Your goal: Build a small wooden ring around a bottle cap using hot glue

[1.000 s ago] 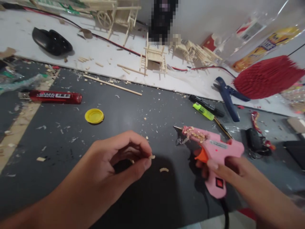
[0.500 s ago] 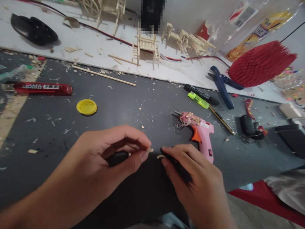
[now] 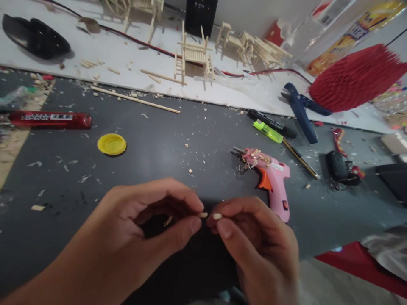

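Observation:
My left hand pinches a short piece of wooden stick between thumb and forefinger. Close by on the right, my right hand holds a tiny pale wooden piece at its thumb and fingertips. A narrow gap separates the two pieces. Under the curled fingers of the left hand another wooden bit shows, partly in shadow. A pink glue gun with an orange trigger lies just beyond the right hand, its nozzle turned to the left.
Miniature stick furniture stands on a white board at the back. Around the grey table lie a yellow cap, a red tube, a long thin stick, a green highlighter, blue-handled cutters and wood scraps.
My right hand has turned so its thumb faces up, and its piece now shows end-on near the left hand's piece. Both hands sit slightly lower in view. The camera view has shifted a little.

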Tool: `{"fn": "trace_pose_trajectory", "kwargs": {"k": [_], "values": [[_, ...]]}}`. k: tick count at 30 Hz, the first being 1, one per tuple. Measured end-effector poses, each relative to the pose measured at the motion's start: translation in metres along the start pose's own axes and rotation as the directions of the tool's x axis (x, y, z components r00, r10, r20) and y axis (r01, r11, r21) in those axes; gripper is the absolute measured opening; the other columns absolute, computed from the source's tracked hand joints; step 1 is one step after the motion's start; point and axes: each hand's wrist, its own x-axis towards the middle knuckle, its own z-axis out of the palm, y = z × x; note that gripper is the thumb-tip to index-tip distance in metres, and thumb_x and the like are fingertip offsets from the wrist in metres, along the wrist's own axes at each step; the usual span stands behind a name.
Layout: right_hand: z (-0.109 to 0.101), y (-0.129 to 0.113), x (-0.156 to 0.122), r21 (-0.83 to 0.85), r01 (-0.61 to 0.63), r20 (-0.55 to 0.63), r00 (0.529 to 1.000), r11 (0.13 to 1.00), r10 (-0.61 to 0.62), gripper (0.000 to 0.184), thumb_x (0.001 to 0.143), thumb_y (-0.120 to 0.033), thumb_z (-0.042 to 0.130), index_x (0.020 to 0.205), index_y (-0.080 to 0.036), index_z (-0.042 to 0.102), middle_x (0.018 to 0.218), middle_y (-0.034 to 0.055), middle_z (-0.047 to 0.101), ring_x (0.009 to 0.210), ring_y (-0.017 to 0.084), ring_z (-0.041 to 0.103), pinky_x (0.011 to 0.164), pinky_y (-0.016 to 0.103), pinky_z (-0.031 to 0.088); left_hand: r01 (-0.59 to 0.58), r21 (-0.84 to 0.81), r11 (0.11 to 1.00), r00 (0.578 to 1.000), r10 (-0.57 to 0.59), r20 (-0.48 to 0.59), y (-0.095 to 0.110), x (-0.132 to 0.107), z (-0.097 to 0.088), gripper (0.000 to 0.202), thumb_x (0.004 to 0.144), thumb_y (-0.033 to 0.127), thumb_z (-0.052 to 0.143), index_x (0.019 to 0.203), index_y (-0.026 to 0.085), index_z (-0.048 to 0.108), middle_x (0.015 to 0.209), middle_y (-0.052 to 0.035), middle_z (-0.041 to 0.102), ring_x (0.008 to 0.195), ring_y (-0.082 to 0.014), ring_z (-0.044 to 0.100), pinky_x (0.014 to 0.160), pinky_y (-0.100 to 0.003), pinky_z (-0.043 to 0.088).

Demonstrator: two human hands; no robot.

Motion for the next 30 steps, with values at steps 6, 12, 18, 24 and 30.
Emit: {"fn": "trace_pose_trajectory", "kwargs": {"k": [6, 12, 18, 24, 30], "values": [[0.008, 0.000, -0.001, 0.188, -0.076, 0.015, 0.997, 0.979, 0.075, 0.026, 0.095, -0.007, 0.075, 0.101, -0.031, 0.084, 0.096, 0.0001, 0.089, 0.089, 0.016, 0.086, 0.082, 0.019, 0.068, 0.050, -0.036, 0.998, 0.999, -0.050, 0.015, 0.005, 0.009, 0.005, 0.016, 0.085, 0.040, 0.077, 0.095, 0.030, 0.085, 0.066, 0.0017, 0.075, 0.077, -0.0232, 0.079, 0.064, -0.025, 0.066], [0.019, -0.001, 0.001, 0.169, -0.075, -0.054, 0.995, 0.983, 0.085, 0.025, 0.089, -0.005, 0.072, 0.090, -0.027, 0.083, 0.086, 0.0010, 0.089, 0.080, 0.020, 0.087, 0.075, 0.022, 0.071, 0.052, -0.071, 0.996, 0.999, -0.052, -0.005, -0.004, -0.001, -0.003, 0.004, 0.085, 0.028, 0.082, 0.086, 0.031, 0.084, 0.072, 0.0049, 0.080, 0.065, -0.0158, 0.077, 0.059, -0.018, 0.062], [0.019, -0.001, 0.002, 0.152, -0.070, -0.027, 0.997, 0.986, 0.075, 0.034, 0.088, -0.002, 0.072, 0.091, -0.034, 0.086, 0.085, -0.0053, 0.088, 0.077, 0.015, 0.087, 0.073, 0.015, 0.068, 0.022, -0.105, 0.994, 1.000, -0.023, -0.011, -0.006, -0.007, -0.005, 0.017, 0.086, 0.020, 0.084, 0.086, 0.037, 0.083, 0.073, 0.0126, 0.081, 0.060, -0.0083, 0.076, 0.057, -0.008, 0.058], [0.033, -0.010, 0.002, 0.122, -0.107, -0.198, 0.971, 0.987, 0.130, 0.031, 0.080, -0.003, 0.074, 0.081, -0.032, 0.085, 0.075, -0.0065, 0.086, 0.067, 0.013, 0.084, 0.067, 0.012, 0.067, 0.049, -0.096, 0.994, 0.999, -0.049, 0.004, -0.010, -0.010, -0.006, 0.015, 0.087, 0.022, 0.084, 0.087, 0.037, 0.084, 0.078, 0.0112, 0.082, 0.063, -0.0106, 0.077, 0.058, -0.011, 0.061], [0.033, -0.013, 0.002, 0.077, -0.130, -0.207, 0.968, 0.988, 0.144, 0.027, 0.080, -0.006, 0.074, 0.079, -0.032, 0.083, 0.074, -0.0064, 0.085, 0.065, 0.014, 0.083, 0.065, 0.015, 0.067, 0.053, -0.092, 0.994, 0.999, -0.052, 0.013, -0.007, -0.009, -0.005, 0.018, 0.088, 0.022, 0.083, 0.086, 0.040, 0.084, 0.077, 0.0126, 0.082, 0.063, -0.0113, 0.078, 0.057, -0.012, 0.062]]}}
